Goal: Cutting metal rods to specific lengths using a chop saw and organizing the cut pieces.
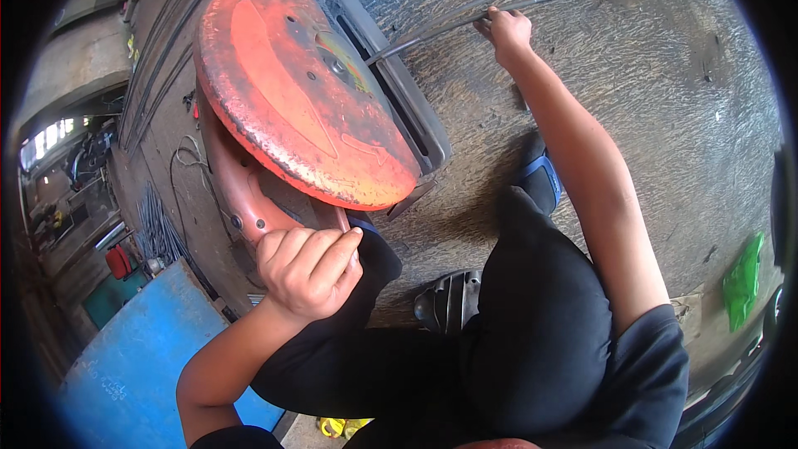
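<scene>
Rod (453, 27) pinched in right grip (509, 33), running leftward to red saw (291, 100), left grip (307, 270) wrapped round handle (342, 219)

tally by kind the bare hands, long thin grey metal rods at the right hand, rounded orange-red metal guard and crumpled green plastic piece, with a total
Bare left hand and bare right hand: 2
Long thin grey metal rods: 2
Rounded orange-red metal guard: 1
Crumpled green plastic piece: 1
Total: 6

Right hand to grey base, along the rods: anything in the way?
Nothing visible: the rods run unobstructed from the right hand to the grey base. The red guard hides what's under it, so can't tell there.
</scene>
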{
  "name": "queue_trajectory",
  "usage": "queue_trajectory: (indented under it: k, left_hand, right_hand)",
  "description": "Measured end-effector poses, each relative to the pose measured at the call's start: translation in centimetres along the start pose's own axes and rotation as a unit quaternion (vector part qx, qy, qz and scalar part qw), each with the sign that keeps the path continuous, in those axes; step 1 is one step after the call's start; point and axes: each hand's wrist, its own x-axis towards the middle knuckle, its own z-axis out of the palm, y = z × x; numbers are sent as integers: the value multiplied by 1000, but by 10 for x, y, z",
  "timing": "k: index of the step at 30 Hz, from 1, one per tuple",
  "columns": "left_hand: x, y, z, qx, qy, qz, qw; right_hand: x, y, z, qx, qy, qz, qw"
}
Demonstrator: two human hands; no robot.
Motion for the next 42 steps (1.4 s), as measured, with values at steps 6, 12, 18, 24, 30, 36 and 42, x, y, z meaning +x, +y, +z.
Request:
queue_trajectory:
  k: [6,12,18,24,30,36,42]
  left_hand:
    - [2,1,0,-3,-2,2,1000]
    - [0,0,0,-3,4,-1,1000]
    - [1,1,-1,-1,-3,-2,1000]
    - [1,2,0,-4,2,-1,1000]
    - [2,2,0,-2,-6,0,1000]
    - [1,2,-1,0,-5,-2,1000]
    - [1,2,0,2,-8,-3,1000]
  right_hand:
    - [4,12,6,-47,-18,-5,999]
    - [-4,11,20,-62,-24,23,998]
    - [8,18,22,3,8,35,999]
    - [3,18,24,-25,-6,51,998]
    - [3,18,24,1,-14,51,999]
    - [1,13,26,-12,-6,53,999]
    - [4,14,24,-25,-10,58,998]
